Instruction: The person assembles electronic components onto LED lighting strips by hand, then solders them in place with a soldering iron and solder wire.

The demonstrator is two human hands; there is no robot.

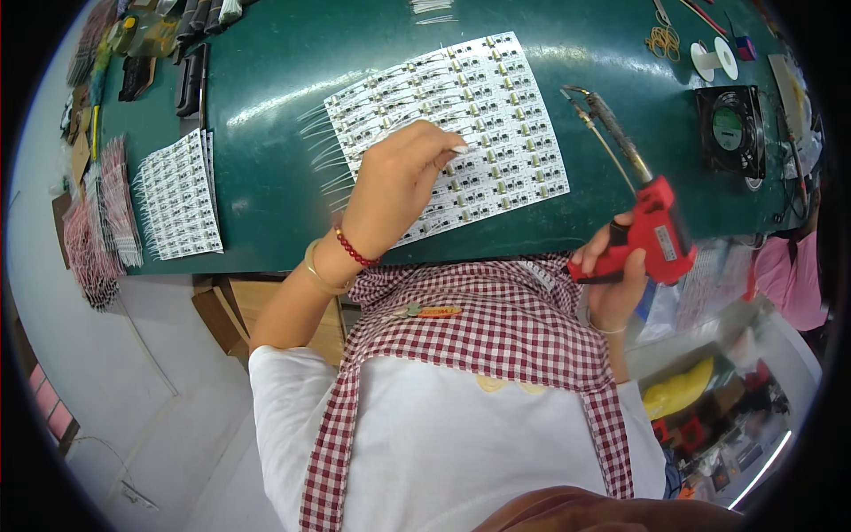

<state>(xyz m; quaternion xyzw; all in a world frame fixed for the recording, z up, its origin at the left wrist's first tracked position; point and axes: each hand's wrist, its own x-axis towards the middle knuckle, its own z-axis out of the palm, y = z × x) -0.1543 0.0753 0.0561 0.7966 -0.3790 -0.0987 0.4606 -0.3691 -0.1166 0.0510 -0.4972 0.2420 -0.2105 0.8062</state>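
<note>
Over the middle of a white panel of small circuit boards (541, 160), my left hand (394, 186) is closed in a pinch. A small white end, apparently of a thin white wire (460, 149), shows at its fingertips. Similar white wires (328, 160) lie across the panel's left part and stick out past its left edge. My right hand (616, 288) is wrapped round the handle of a red soldering gun (663, 232), to the right of the panel. The gun's metal barrel and thin feed tube point up and away, with the tip apart from the boards.
Wired panels (182, 199) are stacked at the left, beside bundles of red and white wires (93, 239) hanging over the table edge. At the right stand a black fan (731, 133) and a white spool (714, 60). Rubber bands (662, 43) lie near the spool.
</note>
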